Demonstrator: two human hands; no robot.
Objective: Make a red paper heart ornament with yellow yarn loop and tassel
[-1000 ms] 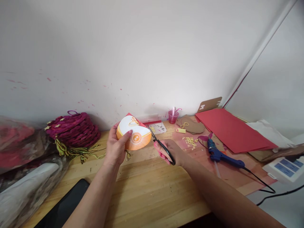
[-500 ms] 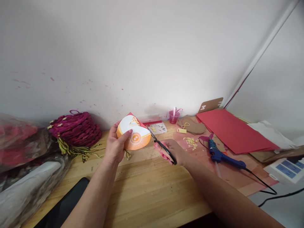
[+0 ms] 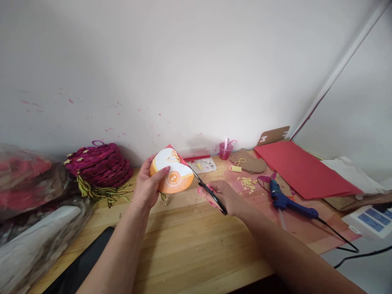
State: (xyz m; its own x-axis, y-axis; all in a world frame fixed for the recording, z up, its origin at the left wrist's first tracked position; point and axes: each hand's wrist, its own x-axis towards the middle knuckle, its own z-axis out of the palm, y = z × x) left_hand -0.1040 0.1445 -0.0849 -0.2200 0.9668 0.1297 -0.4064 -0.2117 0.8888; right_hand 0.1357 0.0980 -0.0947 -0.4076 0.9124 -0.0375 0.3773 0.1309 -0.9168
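Note:
My left hand (image 3: 147,181) pinches a heart-shaped card (image 3: 174,177), white on top with an orange dotted lower part and a round logo. Behind the card, a piece of red paper (image 3: 170,146) peeks out at the top and along the right side. My right hand (image 3: 219,196) is wrapped round black-handled scissors (image 3: 211,194). Their blades reach up and left to the card's right edge, against the red paper. How far the blades are apart is too small to tell.
To the left sit a magenta braided bundle (image 3: 101,167), plastic bags (image 3: 33,232) and a black flat device (image 3: 82,261). At right are red sheets (image 3: 306,169), a blue glue gun (image 3: 289,204), a power strip (image 3: 367,220), cardboard hearts (image 3: 252,162) and a pink cup (image 3: 225,152).
The view has shifted slightly. The scissors and the card stay in nearly the same place, with the card turned very little.

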